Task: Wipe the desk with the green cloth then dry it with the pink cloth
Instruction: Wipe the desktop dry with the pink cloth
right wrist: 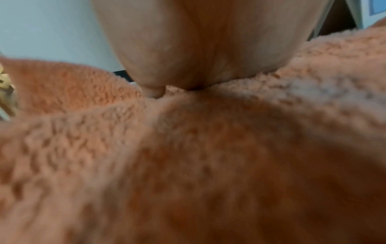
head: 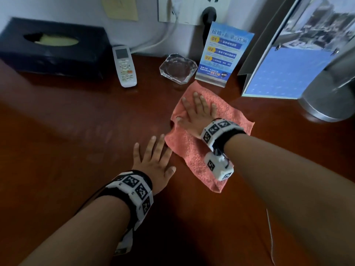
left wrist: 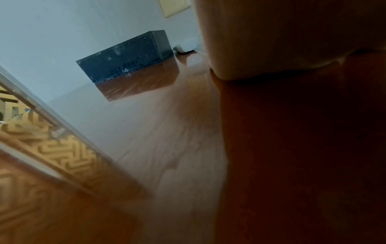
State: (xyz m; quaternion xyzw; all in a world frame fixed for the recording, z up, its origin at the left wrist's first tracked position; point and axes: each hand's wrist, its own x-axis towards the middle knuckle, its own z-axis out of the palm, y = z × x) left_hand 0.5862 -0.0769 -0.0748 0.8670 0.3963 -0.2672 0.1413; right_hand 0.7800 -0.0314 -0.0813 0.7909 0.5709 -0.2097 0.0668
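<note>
The pink cloth (head: 194, 150) lies spread on the dark wooden desk (head: 76, 131), right of centre. My right hand (head: 196, 112) presses flat on the cloth's far half, fingers straight and spread. In the right wrist view the palm (right wrist: 208, 49) bears down on the fluffy pink cloth (right wrist: 188, 165). My left hand (head: 153, 162) rests flat on the bare desk, just left of the cloth's edge, fingers straight. The left wrist view shows the palm (left wrist: 292, 41) against the desk (left wrist: 167, 132). No green cloth is in view.
Along the back stand a dark tissue box (head: 51, 48), a white remote (head: 124, 66), a glass ashtray (head: 178, 68) and a blue sign in a clear stand (head: 221, 56). A blue folder (head: 288, 64) and a metal lamp base (head: 330, 96) stand at the right.
</note>
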